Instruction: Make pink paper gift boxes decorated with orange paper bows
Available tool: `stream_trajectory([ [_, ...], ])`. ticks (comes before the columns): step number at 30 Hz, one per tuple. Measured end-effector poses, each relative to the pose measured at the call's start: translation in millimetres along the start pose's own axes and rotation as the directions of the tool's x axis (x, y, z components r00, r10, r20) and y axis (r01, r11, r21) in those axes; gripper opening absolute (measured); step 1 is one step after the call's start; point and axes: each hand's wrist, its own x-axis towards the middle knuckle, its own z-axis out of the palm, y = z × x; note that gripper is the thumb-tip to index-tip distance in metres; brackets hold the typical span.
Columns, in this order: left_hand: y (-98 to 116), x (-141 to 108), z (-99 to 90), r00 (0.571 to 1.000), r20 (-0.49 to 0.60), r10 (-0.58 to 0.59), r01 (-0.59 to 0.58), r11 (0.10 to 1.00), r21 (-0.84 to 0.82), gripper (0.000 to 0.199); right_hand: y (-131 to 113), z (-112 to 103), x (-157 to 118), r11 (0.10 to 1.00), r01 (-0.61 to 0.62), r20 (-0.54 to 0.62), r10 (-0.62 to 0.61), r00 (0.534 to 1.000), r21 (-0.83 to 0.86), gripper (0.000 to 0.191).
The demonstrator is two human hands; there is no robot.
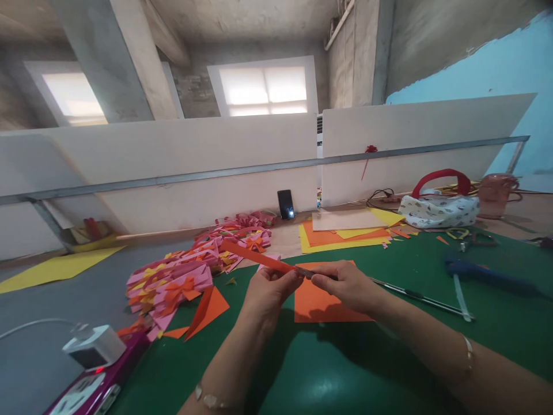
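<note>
My left hand [273,289] pinches an orange paper strip [254,257], which extends up and to the left over a pile of pink, orange and yellow paper pieces [190,271]. My right hand [345,282] is closed around a small dark tool [307,273] whose tip meets the strip beside my left fingertips; the tool's exact kind is hard to make out. Beneath my right hand lies a square orange sheet [322,305] on the green mat [337,374]. A folded orange piece [208,314] rests left of my left hand.
Stacked coloured sheets [309,241] and an upright phone [286,204] are behind the hands. At right are a metal rod [417,295], a blue glue gun [484,274], a patterned bag [438,211] and a pink jug [496,196]. A purple power strip [116,369] with a white charger [95,347] sits front left.
</note>
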Motion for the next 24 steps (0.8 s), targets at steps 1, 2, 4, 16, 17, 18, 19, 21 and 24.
stream_trajectory([
  [1,0.3,0.2,0.1,1.0,0.004,-0.001,0.001,1.0,0.006,0.021,0.3,-0.2,0.0,1.0,-0.001,0.0,0.001,1.0,0.004,0.032],
  [2,0.5,0.3,0.2,1.0,0.007,-0.001,0.001,1.0,0.011,0.021,0.6,-0.3,0.0,1.0,-0.003,-0.001,0.003,1.0,0.007,0.031],
  [4,1.0,0.2,0.5,1.0,0.009,-0.003,0.003,1.0,0.016,0.021,0.8,-0.6,-0.2,1.0,-0.008,0.003,0.008,1.0,0.008,0.031],
  [16,1.2,1.0,2.0,1.0,-0.018,-0.008,0.008,1.0,0.026,0.015,-1.3,-1.6,-0.7,0.998,-0.036,0.024,0.034,0.999,0.055,0.028],
  [17,1.5,1.0,2.3,1.0,-0.016,-0.006,0.007,1.0,0.024,0.015,-0.7,-1.2,-0.8,0.998,-0.033,0.023,0.032,0.999,0.056,0.028],
  [18,1.9,0.9,2.4,1.0,-0.011,-0.006,0.007,1.0,0.024,0.015,-0.3,-0.8,-0.8,0.998,-0.031,0.018,0.03,0.999,0.055,0.028],
  [19,2.1,0.7,2.4,1.0,-0.007,-0.007,0.007,1.0,0.025,0.015,-0.2,-0.6,-0.9,0.998,-0.031,0.015,0.03,0.999,0.053,0.028],
  [21,2.4,0.0,1.9,1.0,-0.005,-0.014,0.014,1.0,0.024,0.015,-0.6,-0.4,-0.8,0.998,-0.033,0.012,0.032,0.999,0.044,0.028],
  [24,2.4,-0.7,1.1,1.0,0.003,-0.028,0.028,0.999,0.018,0.015,-2.4,-0.8,-0.8,0.999,-0.036,0.008,0.036,0.999,0.034,0.029],
])
